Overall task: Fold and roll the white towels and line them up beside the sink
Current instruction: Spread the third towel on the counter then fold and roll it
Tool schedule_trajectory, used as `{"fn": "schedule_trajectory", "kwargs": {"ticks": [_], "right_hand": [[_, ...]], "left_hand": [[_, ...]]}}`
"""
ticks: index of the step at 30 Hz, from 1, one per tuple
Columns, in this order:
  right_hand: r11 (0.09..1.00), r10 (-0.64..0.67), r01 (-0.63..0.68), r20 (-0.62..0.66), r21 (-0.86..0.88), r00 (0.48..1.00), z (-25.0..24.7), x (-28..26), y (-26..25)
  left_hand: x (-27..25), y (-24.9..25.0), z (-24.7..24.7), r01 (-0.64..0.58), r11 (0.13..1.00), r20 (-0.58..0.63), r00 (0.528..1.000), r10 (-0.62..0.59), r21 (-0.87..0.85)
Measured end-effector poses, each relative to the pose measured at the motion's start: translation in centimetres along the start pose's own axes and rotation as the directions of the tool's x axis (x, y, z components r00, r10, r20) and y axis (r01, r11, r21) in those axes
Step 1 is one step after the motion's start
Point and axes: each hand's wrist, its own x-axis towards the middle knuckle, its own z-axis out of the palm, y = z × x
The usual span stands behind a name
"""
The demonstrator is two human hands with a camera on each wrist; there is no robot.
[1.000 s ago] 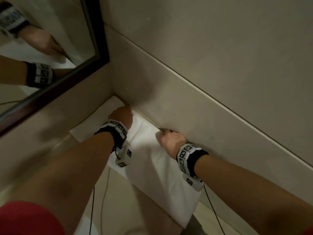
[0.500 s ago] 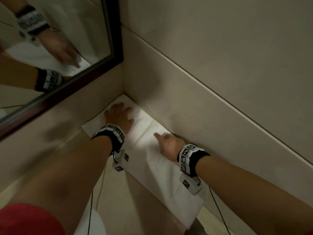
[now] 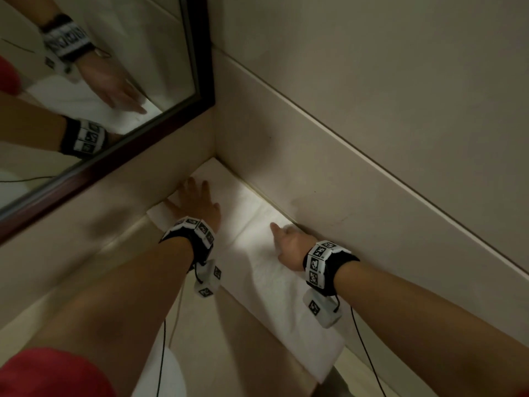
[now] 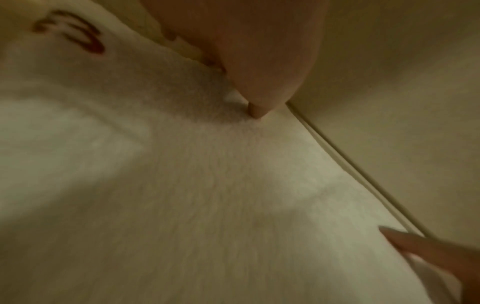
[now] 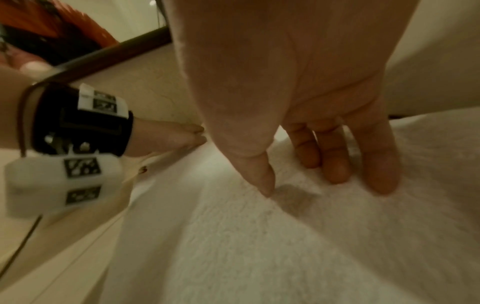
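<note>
A white towel (image 3: 269, 270) is lying flat in a long folded strip on the pale counter (image 3: 120, 270), filling the corner where two walls meet, and both hands are resting on top of it. The left hand (image 3: 197, 200) is lying palm down on the far end of the strip, its fingers (image 3: 191, 184) straight and spread, pointing into the corner; the terry is sitting directly under them, and a red embroidered mark (image 4: 70, 34) is showing on the cloth just beside the hand in the left wrist view. The right hand (image 3: 290, 243) is pressing on the middle of the strip, close against the side wall (image 3: 329, 179). Its fingers (image 5: 335, 162) are lying loosely extended, tips touching the pile, and its thumb (image 5: 259, 174) is pointing down onto the cloth; nothing is being pinched or gripped by either hand. The rest of the towel is running back from the right fingers, under the wrist, toward the near counter edge.

Just past the right fingers the long edge of the towel is sitting along the pale caulk seam (image 4: 345, 156) at the foot of the side wall, so that wall is hemming the fingers in on that side. Beyond the left fingertips the back wall is rising, carrying a dark-framed mirror (image 3: 160, 121) that is reflecting both wrists and the towel. Black wristbands (image 3: 197, 239) with white marker blocks are sitting on both wrists, and thin black cables (image 3: 161, 353) are trailing down from them. A red sleeve (image 3: 48, 373) is showing at the lower left of the head view.
</note>
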Motion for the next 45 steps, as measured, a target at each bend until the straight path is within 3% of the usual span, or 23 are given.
{"fn": "schedule_trajectory", "kwargs": {"ticks": [4, 9, 13, 20, 26, 30, 34, 38, 42, 45], "right_hand": [[0.995, -0.058, 0.054, -0.049, -0.084, 0.997, 0.3, -1.7, 0.0], [0.982, -0.129, 0.11, -0.12, -0.156, 0.984, 2.0, -3.7, 0.7], [0.977, -0.107, 0.091, -0.076, -0.192, 0.991, 5.0, -4.6, 1.3], [0.974, -0.084, 0.073, -0.045, -0.214, 0.995, 7.5, -6.1, 0.8], [0.964, -0.14, 0.135, -0.006, -0.229, 0.99, 8.9, -7.9, -0.6], [0.981, -0.169, 0.16, -0.074, -0.113, 0.983, 8.8, -8.8, -0.6], [0.999, -0.017, 0.028, -0.26, 0.037, 0.965, 8.6, -9.7, 1.8], [0.97, 0.235, -0.218, -0.181, 0.112, 0.955, 9.5, -10.7, 6.0], [0.97, 0.208, -0.178, -0.184, 0.165, 0.961, 10.7, -10.9, 8.7], [0.955, 0.209, -0.16, -0.183, 0.25, 0.961, 10.7, -10.9, 9.8]], "left_hand": [[-2.9, -0.4, 0.6, -0.104, 0.995, 0.11, 0.989, 0.103, 0.006], [-5.8, -0.8, 2.0, -0.35, 0.926, 0.058, 0.937, 0.346, 0.141], [-7.1, -1.5, 3.1, -0.25, 0.959, 0.122, 0.964, 0.234, 0.134], [-8.4, -2.7, 3.4, -0.239, 0.966, 0.162, 0.962, 0.221, 0.096], [-10.2, -4.7, 3.9, -0.259, 0.957, 0.164, 0.958, 0.236, 0.133], [-10.4, -5.4, 3.6, -0.246, 0.952, 0.188, 0.959, 0.211, 0.184], [-11.2, -4.0, 3.5, -0.163, 0.97, 0.152, 0.979, 0.135, 0.183], [-13.0, -2.4, 4.2, -0.148, 0.979, 0.016, 0.989, 0.147, 0.141], [-14.9, -1.0, 6.1, -0.215, 0.97, -0.016, 0.976, 0.219, 0.115], [-15.4, -0.9, 7.0, -0.176, 0.978, 0.031, 0.984, 0.174, 0.113]]}}
